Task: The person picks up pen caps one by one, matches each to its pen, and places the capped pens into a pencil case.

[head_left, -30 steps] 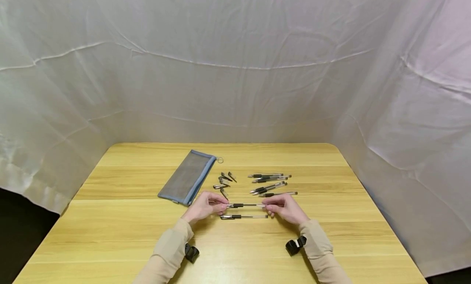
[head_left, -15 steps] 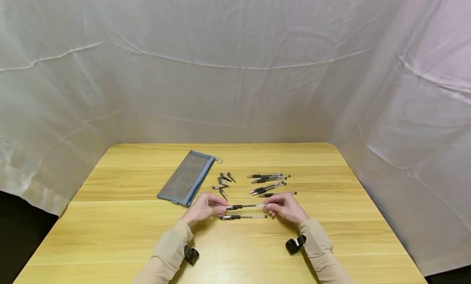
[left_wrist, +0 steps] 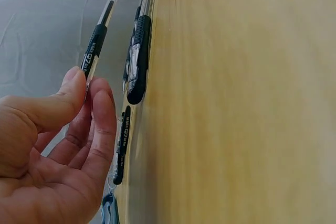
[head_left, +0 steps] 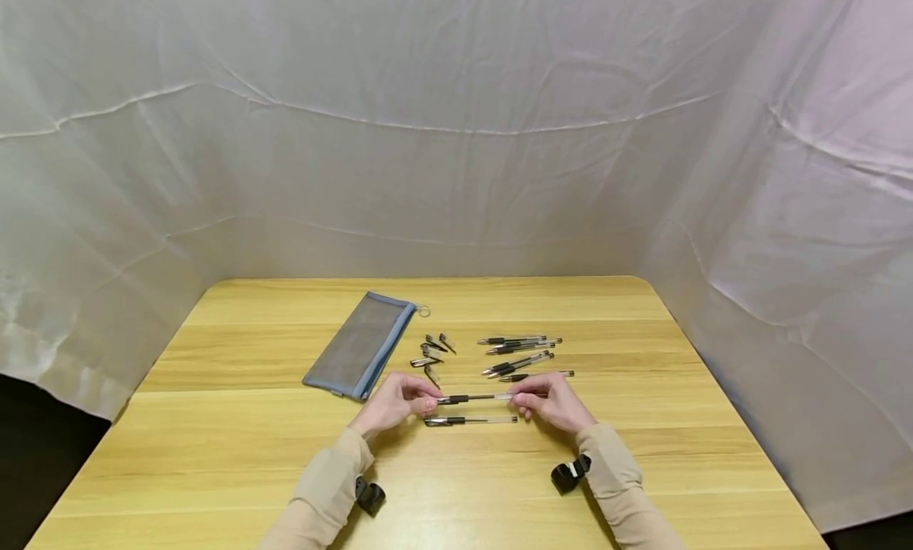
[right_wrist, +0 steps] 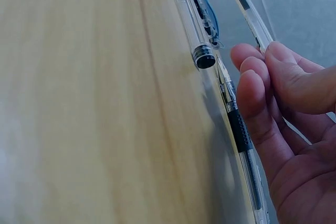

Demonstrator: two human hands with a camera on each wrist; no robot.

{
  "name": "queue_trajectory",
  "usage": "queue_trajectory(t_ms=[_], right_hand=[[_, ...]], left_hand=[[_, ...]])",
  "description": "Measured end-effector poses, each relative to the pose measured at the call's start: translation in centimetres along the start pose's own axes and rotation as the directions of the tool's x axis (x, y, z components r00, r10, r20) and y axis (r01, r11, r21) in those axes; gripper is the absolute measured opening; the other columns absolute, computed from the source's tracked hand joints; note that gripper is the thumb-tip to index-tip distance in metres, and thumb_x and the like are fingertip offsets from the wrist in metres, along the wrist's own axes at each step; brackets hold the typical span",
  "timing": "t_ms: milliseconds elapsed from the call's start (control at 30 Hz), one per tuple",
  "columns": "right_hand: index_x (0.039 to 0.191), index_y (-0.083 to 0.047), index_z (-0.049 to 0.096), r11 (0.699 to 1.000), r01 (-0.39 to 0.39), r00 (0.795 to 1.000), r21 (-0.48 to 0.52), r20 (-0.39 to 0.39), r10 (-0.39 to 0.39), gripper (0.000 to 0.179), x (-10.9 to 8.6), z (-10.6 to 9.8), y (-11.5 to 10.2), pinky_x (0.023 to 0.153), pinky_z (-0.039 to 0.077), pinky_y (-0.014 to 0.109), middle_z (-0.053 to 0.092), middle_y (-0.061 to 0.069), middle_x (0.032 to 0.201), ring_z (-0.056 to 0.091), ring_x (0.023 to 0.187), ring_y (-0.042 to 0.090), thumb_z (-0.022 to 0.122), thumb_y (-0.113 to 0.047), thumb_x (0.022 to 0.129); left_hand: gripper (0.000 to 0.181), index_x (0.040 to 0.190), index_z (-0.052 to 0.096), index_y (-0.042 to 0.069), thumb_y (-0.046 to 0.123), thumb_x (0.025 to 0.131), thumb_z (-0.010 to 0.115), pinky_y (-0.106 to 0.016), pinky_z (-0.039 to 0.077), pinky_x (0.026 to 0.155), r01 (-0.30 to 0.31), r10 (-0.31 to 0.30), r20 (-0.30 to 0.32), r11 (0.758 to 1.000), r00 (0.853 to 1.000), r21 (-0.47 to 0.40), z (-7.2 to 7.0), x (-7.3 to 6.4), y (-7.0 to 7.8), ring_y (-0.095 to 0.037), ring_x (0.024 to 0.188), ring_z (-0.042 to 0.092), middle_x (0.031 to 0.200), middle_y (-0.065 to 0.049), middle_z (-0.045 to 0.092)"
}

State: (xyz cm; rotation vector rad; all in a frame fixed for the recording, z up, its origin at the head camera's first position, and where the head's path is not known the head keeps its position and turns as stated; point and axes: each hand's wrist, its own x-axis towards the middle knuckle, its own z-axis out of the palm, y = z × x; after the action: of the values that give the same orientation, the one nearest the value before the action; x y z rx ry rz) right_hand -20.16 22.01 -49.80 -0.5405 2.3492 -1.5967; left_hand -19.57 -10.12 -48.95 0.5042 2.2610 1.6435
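Note:
A clear gel pen with a black grip [head_left: 460, 399] is held level between both hands, a little above the table. My left hand [head_left: 395, 405] pinches its cap end between thumb and fingers; in the left wrist view the thumb [left_wrist: 71, 85] covers the tip. My right hand [head_left: 552, 402] pinches the clear rear end, which the fingers hide in the right wrist view. Just nearer to me, a capped gel pen [head_left: 471, 421] lies on the table, parallel to the held one and untouched.
Several loose pen caps [head_left: 432, 352] lie beyond my left hand. Several uncapped pens [head_left: 521, 356] are spread beyond my right hand. A blue-edged mesh zip pouch [head_left: 354, 345] lies at the left on the wooden table [head_left: 456, 502]. Pale curtains [head_left: 442, 177] surround the table.
Both hands keep their pinch on the pen, which has shifted only very slightly. The view has drifted a few pixels; pouch, caps and other pens have stayed put.

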Motion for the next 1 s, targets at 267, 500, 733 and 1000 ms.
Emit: queue_trajectory(t_ms=[267, 500, 733, 1000], right_hand=[[0.107, 0.01, 0.072, 0.999, 0.034, 0.999, 0.003, -0.035, -0.034, 0.02, 0.1, 0.07, -0.23, 0.063, 0.058, 0.026, 0.075, 0.025, 0.09, 0.067, 0.068, 0.01, 0.067, -0.003, 0.093], [0.105, 0.012, 0.071, 0.997, 0.071, 0.997, -0.01, -0.036, -0.071, 0.019, 0.14, 0.02, -0.35, 0.062, 0.058, 0.026, 0.076, 0.021, 0.087, 0.067, 0.067, 0.011, 0.067, -0.003, 0.093], [0.107, 0.014, 0.07, 1.0, 0.008, 0.999, -0.002, -0.047, -0.008, 0.02, 0.19, -0.11, -0.61, 0.063, 0.058, 0.026, 0.074, 0.029, 0.092, 0.067, 0.068, 0.011, 0.066, -0.001, 0.093], [0.107, 0.012, 0.071, 1.0, 0.0, 0.999, -0.005, -0.042, -0.001, 0.019, 0.16, -0.06, -0.46, 0.063, 0.058, 0.025, 0.075, 0.026, 0.09, 0.066, 0.068, 0.011, 0.066, 0.0, 0.093]], left_hand=[[0.018, 0.107, 0.074, -0.002, 0.005, 0.091, 0.071, -0.021, 0.052, 0.072, 0.009, -0.009, -0.031, 1.0, 0.999, 0.014, 0.24, 0.1, 0.13, -0.015, 0.08, 0.064, 0.097, -0.018, 0.073], [0.018, 0.106, 0.074, -0.002, 0.004, 0.09, 0.071, -0.021, 0.051, 0.071, 0.006, -0.006, -0.044, 1.0, 0.999, 0.009, 0.35, 0.22, 0.0, -0.015, 0.079, 0.062, 0.095, -0.017, 0.072], [0.017, 0.105, 0.075, -0.001, 0.004, 0.089, 0.072, -0.021, 0.051, 0.071, 0.0, 0.001, -0.055, 1.0, 0.999, 0.018, 0.42, 0.2, 0.22, -0.014, 0.078, 0.062, 0.094, -0.017, 0.072], [0.016, 0.104, 0.075, -0.003, 0.0, 0.089, 0.071, -0.02, 0.052, 0.07, -0.001, 0.002, -0.058, 1.0, 0.998, 0.01, 0.49, 0.13, 0.52, -0.014, 0.078, 0.062, 0.093, -0.017, 0.072]])
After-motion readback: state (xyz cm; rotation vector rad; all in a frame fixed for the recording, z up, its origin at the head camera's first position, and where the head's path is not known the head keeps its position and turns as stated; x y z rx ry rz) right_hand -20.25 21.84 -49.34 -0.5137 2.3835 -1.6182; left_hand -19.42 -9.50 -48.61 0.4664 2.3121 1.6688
